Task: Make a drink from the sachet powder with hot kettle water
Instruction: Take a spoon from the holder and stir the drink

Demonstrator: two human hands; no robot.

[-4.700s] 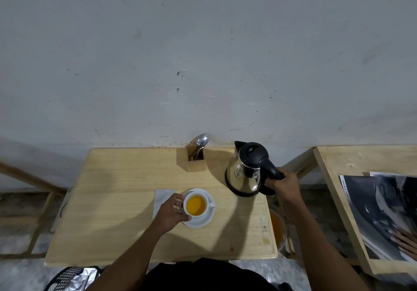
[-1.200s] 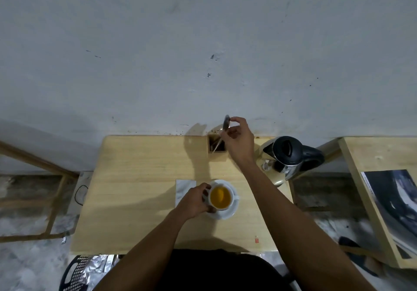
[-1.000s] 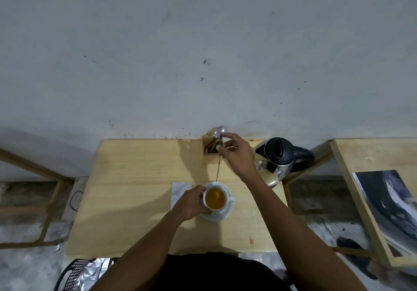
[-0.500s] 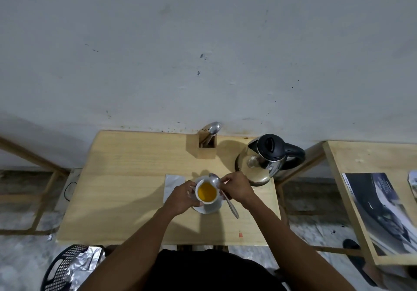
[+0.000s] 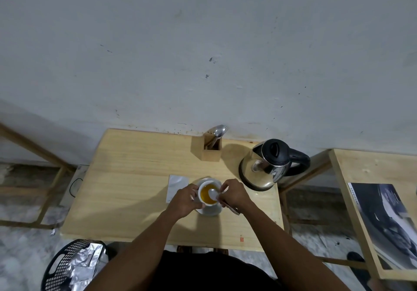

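Observation:
A white cup [image 5: 204,198] of orange drink stands on a white saucer [image 5: 209,211] near the middle of the wooden table [image 5: 126,178]. My left hand [image 5: 184,200] grips the cup's left side. My right hand [image 5: 233,193] holds a metal spoon [image 5: 213,193] whose bowl sits over the drink; its handle sticks out behind the hand. A silver sachet [image 5: 177,188] lies flat just left of the cup. The steel kettle [image 5: 266,166] with a black lid stands to the right.
A wooden holder [image 5: 211,150] with another spoon stands at the table's back edge by the wall. A black basket [image 5: 65,266] of foil wrappers sits on the floor at lower left. A second table [image 5: 372,173] with a magazine is on the right.
My right hand left the kettle, took a spoon from the holder and brought it down to the cup; the spoon's bowl now sits over the drink. My left hand stayed on the cup.

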